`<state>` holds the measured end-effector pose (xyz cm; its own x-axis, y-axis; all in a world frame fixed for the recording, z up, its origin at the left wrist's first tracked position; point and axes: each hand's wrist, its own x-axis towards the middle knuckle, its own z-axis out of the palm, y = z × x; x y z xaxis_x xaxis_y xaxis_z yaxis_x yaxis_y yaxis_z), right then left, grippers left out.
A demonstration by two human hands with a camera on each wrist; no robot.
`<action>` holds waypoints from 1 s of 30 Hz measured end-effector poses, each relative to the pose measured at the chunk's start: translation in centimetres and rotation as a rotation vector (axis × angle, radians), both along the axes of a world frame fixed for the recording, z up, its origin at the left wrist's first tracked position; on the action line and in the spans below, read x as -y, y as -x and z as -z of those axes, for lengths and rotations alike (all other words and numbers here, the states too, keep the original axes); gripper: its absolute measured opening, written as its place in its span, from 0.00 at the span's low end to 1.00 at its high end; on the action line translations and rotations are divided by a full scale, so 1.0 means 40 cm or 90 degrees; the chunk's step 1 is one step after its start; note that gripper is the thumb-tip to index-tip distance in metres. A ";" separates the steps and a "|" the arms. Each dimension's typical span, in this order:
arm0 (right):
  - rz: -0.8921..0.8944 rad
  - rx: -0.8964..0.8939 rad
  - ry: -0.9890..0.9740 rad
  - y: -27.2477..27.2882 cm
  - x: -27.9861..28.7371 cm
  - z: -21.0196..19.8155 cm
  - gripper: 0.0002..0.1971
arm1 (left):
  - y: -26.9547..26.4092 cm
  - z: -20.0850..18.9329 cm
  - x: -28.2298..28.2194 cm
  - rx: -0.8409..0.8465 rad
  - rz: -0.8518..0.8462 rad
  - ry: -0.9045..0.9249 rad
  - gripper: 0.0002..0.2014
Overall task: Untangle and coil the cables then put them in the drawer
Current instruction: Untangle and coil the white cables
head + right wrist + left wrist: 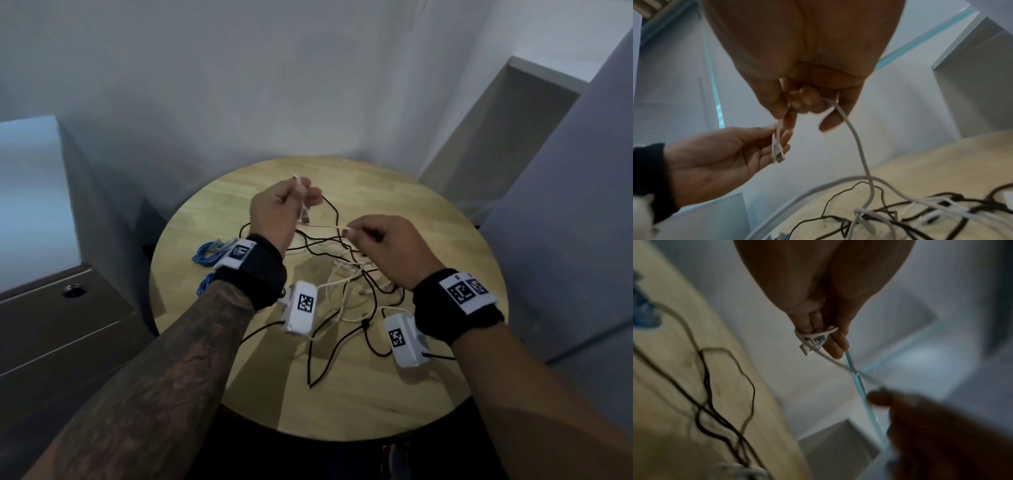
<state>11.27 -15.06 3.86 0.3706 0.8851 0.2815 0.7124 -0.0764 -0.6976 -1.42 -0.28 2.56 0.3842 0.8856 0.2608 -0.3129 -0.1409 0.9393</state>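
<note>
The round wooden table [428,394] stands in a corner, a grey cabinet [61,308] close at its left edge, with bare wood toward the near rim. Black cables [329,346] and the white cable [337,291] lie tangled mid-table, and a blue cable [209,250] is partly hidden behind the left wrist. Above them the left hand [277,209] pinches the white cable's plug end and the right hand [387,246] pinches its cord; the wrist views are blurred.

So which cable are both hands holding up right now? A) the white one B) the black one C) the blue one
A: the left hand and right hand both pinch the white cable; the blue cable and black cable aren't held.
</note>
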 end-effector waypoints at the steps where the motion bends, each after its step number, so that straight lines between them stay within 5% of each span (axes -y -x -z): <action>1: 0.014 0.016 -0.060 -0.001 -0.005 -0.006 0.09 | -0.001 0.002 0.014 -0.091 0.023 -0.091 0.09; 4: 0.057 0.109 -0.165 -0.004 -0.024 -0.019 0.07 | -0.007 0.001 0.060 -0.271 0.146 -0.229 0.12; 9: 0.142 0.100 -0.214 -0.027 -0.039 -0.016 0.07 | -0.018 -0.023 0.108 -0.207 0.285 -0.009 0.16; 14: 0.026 -0.138 -0.128 -0.024 -0.036 -0.003 0.08 | 0.002 -0.078 0.099 0.137 0.433 0.340 0.13; 18: -0.080 -0.141 0.114 -0.002 -0.022 0.025 0.14 | 0.010 -0.073 0.046 0.331 0.308 0.419 0.10; 23: -0.128 -0.047 0.179 0.012 -0.007 0.027 0.10 | 0.010 -0.040 -0.010 0.285 0.084 0.319 0.08; 26: -0.087 0.039 0.058 0.021 -0.013 0.014 0.07 | 0.006 -0.016 0.003 0.028 -0.012 0.068 0.11; 30: -0.016 0.044 -0.119 0.020 -0.034 -0.015 0.06 | 0.007 -0.016 0.047 -0.263 0.101 -0.251 0.15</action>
